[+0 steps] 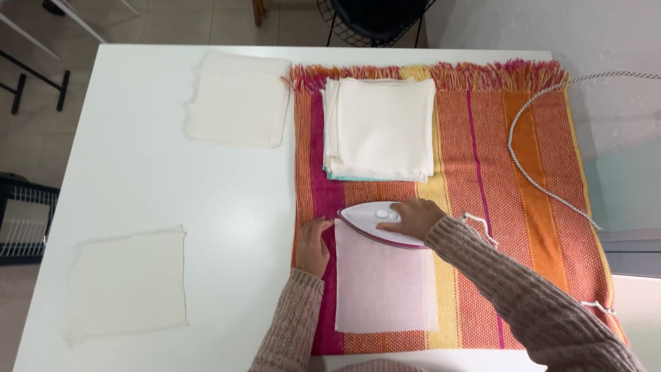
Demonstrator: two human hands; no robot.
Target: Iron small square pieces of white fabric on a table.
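Right hand [412, 219] was wrapped over the top of the white iron [379, 222], fingers closed on its handle; the handle itself was hidden under the hand. The iron sat on the top edge of a thin white cloth square [385, 286], nose pointing toward the left edge of the tabletop. Left hand [313, 244] lay flat, fingers down, pinning the cloth's upper-left corner, just beside the iron's tip, gripping nothing.

The cloth lay on a striped orange, pink and yellow woven mat [523, 207] covering the right half of the white table [206, 200], near the front edge. The mat's front strip was partly covered by both sleeves.

A stack of folded cream cloths [380, 127] sat on the mat near the back edge, well apart from the iron. Two single cream cloths lay on the bare tabletop: one [237, 100] near the back edge, one [127, 282] near the front-left corner.

The iron's braided cord [533, 176] looped across the mat's right side and ran off frame at the right; where it joined the iron was hidden by the right forearm.
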